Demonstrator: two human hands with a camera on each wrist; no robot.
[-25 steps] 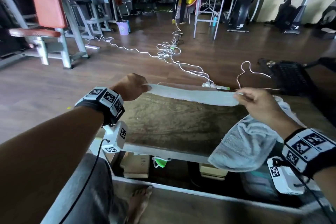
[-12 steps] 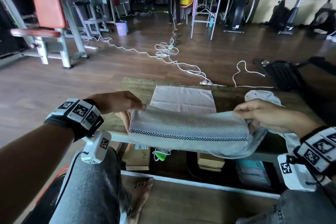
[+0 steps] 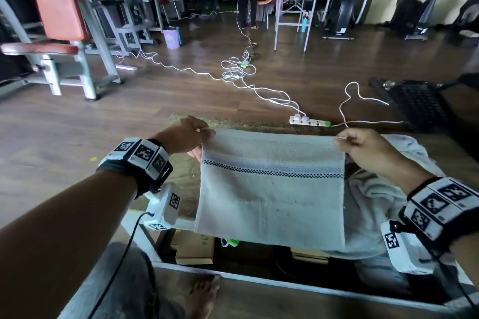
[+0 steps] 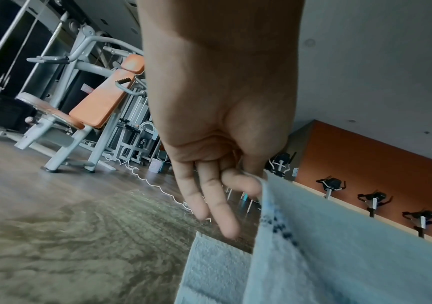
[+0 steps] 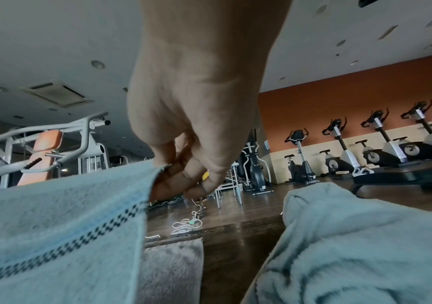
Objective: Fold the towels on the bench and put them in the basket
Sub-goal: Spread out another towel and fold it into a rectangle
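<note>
A pale grey-blue towel (image 3: 272,194) with a dark checked stripe hangs stretched between my two hands above the wooden bench (image 3: 185,189). My left hand (image 3: 201,134) pinches its top left corner (image 4: 261,181) with thumb and forefinger, while the other fingers (image 4: 217,205) point down. My right hand (image 3: 340,140) pinches the top right corner (image 5: 161,169). A second towel (image 4: 214,269) lies flat on the bench under the hanging one, and the head view hides it. A crumpled towel (image 3: 375,202) is heaped on the bench under my right forearm.
A black mesh basket-like thing (image 3: 420,103) sits on the floor beyond the bench's right end. White cables and a power strip (image 3: 308,120) lie just past the far edge. Cardboard boxes (image 3: 194,248) sit under the bench. Gym machines and a person stand far off.
Both hands rose and moved toward the bench's far edge. The towel, bunched low near me half a second ago, now hangs open, hiding the flat towel behind it.
</note>
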